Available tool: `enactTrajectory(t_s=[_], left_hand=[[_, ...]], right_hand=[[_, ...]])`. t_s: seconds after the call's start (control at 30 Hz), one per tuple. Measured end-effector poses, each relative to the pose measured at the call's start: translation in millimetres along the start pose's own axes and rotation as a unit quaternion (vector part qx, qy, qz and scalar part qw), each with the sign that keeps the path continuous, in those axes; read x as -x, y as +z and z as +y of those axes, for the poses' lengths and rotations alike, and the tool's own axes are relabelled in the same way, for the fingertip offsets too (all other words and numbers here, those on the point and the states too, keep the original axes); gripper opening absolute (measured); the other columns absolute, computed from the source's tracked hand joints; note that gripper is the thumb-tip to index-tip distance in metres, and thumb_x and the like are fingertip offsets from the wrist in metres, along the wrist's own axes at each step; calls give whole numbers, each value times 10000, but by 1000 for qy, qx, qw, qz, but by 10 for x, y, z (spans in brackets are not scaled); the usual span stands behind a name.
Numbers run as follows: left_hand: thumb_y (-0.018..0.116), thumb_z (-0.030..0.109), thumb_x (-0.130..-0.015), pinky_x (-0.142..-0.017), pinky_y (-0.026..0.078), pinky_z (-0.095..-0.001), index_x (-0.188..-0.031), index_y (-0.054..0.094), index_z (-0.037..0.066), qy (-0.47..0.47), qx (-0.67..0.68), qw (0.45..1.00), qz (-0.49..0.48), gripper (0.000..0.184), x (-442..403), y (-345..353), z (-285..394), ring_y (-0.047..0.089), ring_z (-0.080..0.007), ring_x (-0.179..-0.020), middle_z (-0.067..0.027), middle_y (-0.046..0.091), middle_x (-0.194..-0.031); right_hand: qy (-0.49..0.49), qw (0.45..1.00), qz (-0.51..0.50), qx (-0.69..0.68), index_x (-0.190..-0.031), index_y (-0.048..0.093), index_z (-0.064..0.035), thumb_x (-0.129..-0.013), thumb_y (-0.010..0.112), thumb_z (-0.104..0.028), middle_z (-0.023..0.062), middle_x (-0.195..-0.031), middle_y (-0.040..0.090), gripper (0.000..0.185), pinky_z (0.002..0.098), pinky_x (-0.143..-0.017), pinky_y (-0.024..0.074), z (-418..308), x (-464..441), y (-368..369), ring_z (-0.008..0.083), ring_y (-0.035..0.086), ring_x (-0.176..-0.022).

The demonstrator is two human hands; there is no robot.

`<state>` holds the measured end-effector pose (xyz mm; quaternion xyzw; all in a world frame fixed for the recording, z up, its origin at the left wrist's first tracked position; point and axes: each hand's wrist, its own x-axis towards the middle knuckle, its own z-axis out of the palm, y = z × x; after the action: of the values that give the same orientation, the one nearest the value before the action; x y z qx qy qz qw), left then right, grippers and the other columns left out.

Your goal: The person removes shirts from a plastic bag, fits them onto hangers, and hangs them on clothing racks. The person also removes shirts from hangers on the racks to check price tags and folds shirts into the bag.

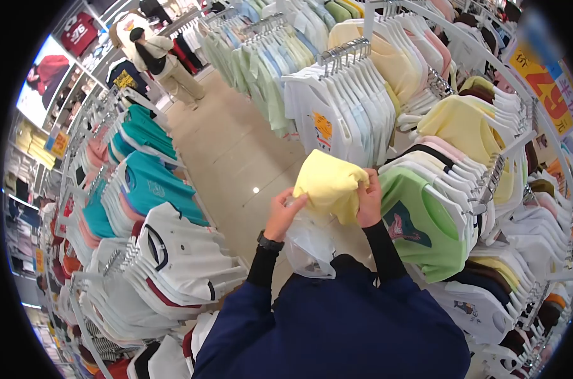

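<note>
A folded yellow cloth (330, 183) is held up in front of my body, between both hands. My left hand (284, 213), with a black watch on the wrist, pinches the cloth's lower left corner. My right hand (369, 199) grips its right edge, the thumb on the near side. Under the cloth, near my left wrist, hangs a crumpled clear plastic bag (310, 249); what carries it is hidden. Close to the right of my right hand is a green T-shirt (412, 221) on a white hanger.
Racks of hanging shirts line both sides, with teal shirts (163, 186) and white shirts (182, 252) on the left and white shirts (318, 110) ahead. A tiled aisle (226, 145) runs between them. A person (166, 66) stands at its far end. A price sign (545, 88) hangs right.
</note>
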<state>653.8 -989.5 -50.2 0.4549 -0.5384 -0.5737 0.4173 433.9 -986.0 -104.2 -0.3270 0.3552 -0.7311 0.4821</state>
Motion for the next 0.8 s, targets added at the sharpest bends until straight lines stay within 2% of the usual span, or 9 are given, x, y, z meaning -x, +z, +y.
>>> enactTrajectory(t_s=[0.17,0.27,0.33,0.43,0.53,0.57,0.67,0.7,0.8], left_hand=[[547,250,-986,-458,230,-168,-1032,625,61,-70,68,994,-42,210,-415,-317,219,331,33,-520,125,443,-663],[521,259,-1000,-459,224,-165,-965,607,81,-44,21,997,-55,201,-787,-444,494,329,35,-522,125,459,-677],[503,262,-1009,-459,216,-166,-953,587,87,-34,-9,995,-90,202,-1021,-567,569,330,36,-525,125,468,-681],[498,255,-1012,-488,293,-154,-950,573,93,-26,-11,992,-123,190,-1299,-640,667,411,32,-572,101,520,-729],[495,259,-1014,-562,397,-162,-942,571,90,-53,24,988,-141,199,-1425,-564,820,503,11,-671,68,567,-807],[489,265,-1015,-631,462,-190,-949,569,79,-68,38,982,-171,213,-1513,-668,794,558,-20,-746,41,591,-859],[493,280,-1011,-632,483,-209,-952,565,76,-45,105,979,-168,225,-1719,-793,896,584,-48,-742,16,608,-861],[508,287,-1002,-653,509,-235,-968,568,73,-70,144,976,-150,225,-1819,-904,898,612,-81,-745,-10,623,-837],[513,285,-996,-589,502,-225,-983,577,74,-100,243,930,-259,221,-2352,-1503,527,599,-68,-667,-6,628,-819]], right_hand=[[52,994,-17,96,-1084,545,-42,-937,587,-43,-15,-982,583,153,220,-830,442,277,-233,-350,66,550,-920],[-20,987,-73,141,-1082,553,-30,-938,595,-62,-1,-1001,600,153,226,-843,443,260,-322,-441,79,561,-931],[-31,984,-64,165,-1072,559,-28,-947,591,-95,10,-1008,596,145,244,-867,440,269,-399,-479,101,563,-946],[-55,977,-16,207,-1051,578,-20,-950,584,-112,28,-996,605,136,253,-872,438,142,-549,-397,112,567,-951],[-111,954,17,277,-1015,598,-14,-954,570,-127,38,-950,612,132,251,-848,439,-109,-749,-159,103,562,-926],[-133,943,22,304,-1002,605,-12,-956,564,-134,40,-931,613,136,250,-838,439,-139,-806,-111,99,559,-914],[-48,935,-36,350,-963,618,-10,-951,564,-181,53,-903,645,180,266,-759,453,-115,-937,-88,150,577,-807],[-39,926,-55,372,-941,620,-13,-972,531,-236,18,-872,645,242,273,-712,447,-74,-993,-106,136,558,-760],[75,961,-112,241,-966,624,-36,-991,525,-265,-3,-892,643,251,261,-715,464,27,-1139,-137,115,580,-768]])
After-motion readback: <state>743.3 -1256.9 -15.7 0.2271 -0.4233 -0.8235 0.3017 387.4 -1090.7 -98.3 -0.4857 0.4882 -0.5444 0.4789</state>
